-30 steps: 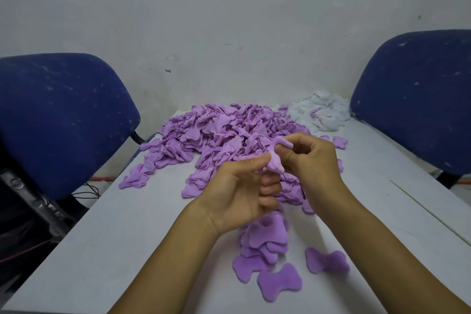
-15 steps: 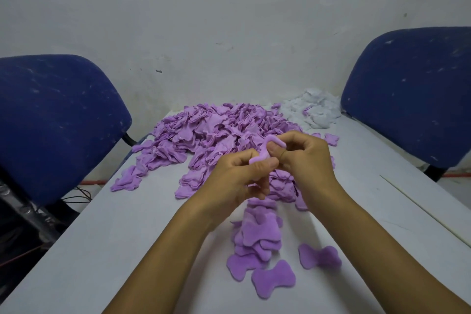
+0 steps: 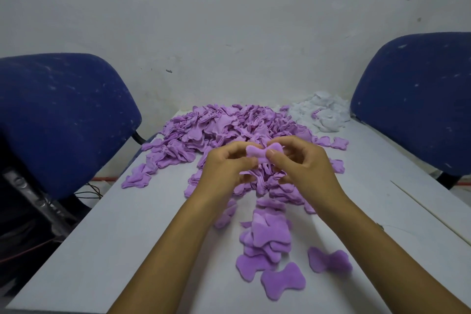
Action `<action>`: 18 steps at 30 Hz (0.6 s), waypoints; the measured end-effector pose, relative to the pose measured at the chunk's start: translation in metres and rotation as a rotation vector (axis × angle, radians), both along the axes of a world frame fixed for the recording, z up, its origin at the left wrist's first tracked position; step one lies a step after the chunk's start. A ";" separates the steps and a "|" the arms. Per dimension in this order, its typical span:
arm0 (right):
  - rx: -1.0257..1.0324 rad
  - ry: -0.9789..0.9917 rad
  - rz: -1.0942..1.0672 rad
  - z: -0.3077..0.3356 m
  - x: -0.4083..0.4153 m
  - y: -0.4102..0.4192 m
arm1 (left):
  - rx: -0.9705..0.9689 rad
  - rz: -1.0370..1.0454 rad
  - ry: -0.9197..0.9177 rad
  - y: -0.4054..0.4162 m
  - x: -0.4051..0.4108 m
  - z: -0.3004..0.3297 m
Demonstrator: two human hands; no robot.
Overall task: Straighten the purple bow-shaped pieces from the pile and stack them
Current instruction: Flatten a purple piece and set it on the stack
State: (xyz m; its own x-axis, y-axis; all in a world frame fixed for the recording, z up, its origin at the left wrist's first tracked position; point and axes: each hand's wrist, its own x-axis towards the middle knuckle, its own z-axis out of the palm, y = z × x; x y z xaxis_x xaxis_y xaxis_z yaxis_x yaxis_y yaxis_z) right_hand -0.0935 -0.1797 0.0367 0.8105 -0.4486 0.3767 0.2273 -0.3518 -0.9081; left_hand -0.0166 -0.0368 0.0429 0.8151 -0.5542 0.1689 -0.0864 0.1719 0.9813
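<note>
Head view: left hand (image 3: 226, 168) and right hand (image 3: 303, 163), each grip pinching 1 purple bow piece (image 3: 263, 151); pull lobes evenly apart, flat.

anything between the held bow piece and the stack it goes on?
Nothing visible. Both hands, left and right, pinch the bow piece above the near edge of the purple pile. The stack lies nearer on the table, its top uncovered.
</note>
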 end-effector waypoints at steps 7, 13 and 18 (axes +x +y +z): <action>0.007 -0.086 -0.114 -0.001 0.002 0.004 | -0.046 0.213 -0.039 -0.005 0.002 -0.002; 0.169 -0.009 0.043 0.003 -0.001 -0.013 | 0.029 -0.103 -0.029 0.005 0.010 -0.002; 0.079 0.091 -0.165 -0.015 0.012 -0.037 | 0.264 0.214 -0.221 -0.002 0.031 -0.019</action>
State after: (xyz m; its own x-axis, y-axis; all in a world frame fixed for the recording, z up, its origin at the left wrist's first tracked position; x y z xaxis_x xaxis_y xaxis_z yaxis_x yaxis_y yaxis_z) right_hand -0.0817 -0.2164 0.0222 0.7527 -0.6033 0.2637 0.0887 -0.3039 -0.9486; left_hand 0.0141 -0.0393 0.0243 0.8767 -0.4236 0.2278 -0.3070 -0.1283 0.9430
